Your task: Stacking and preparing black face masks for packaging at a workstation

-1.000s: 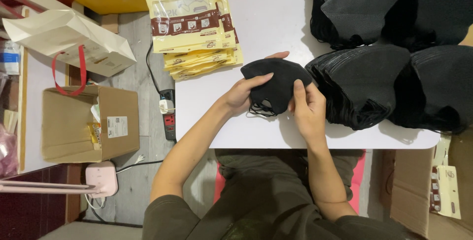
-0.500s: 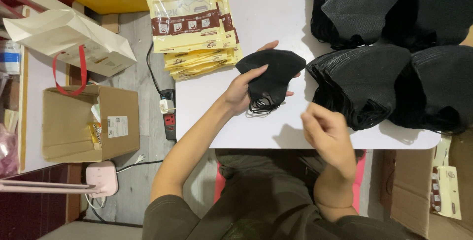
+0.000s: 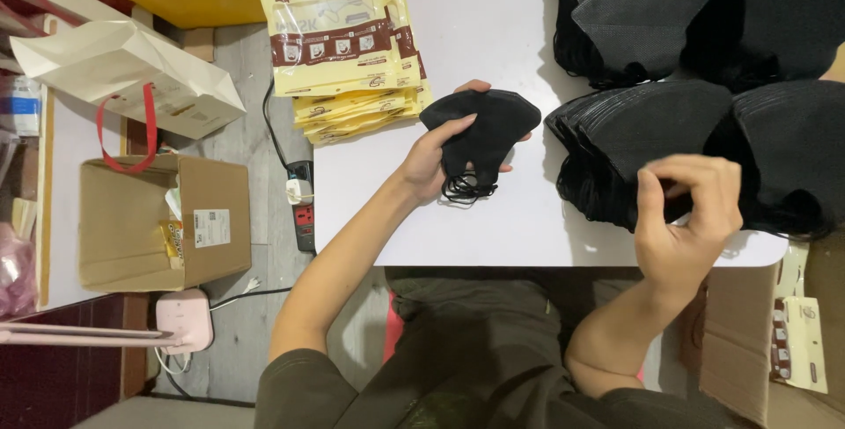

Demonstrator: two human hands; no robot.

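- yellow pouch stack (image 3: 339, 37): far-left corner of the white counter (image 3: 493, 218), fanned, overhanging the left edge
- open cardboard box (image 3: 163, 222): on the floor, left of the counter, a few loose bits inside
- white paper bag (image 3: 123, 77) with red handles: lying on its side, beyond the box
- power strip (image 3: 302, 205): on the floor just beside the counter's left edge, cable running off toward the far side
- pink device (image 3: 187, 319): on the floor near the box's near corner
- second cardboard box (image 3: 748, 332): under the counter's near-right corner
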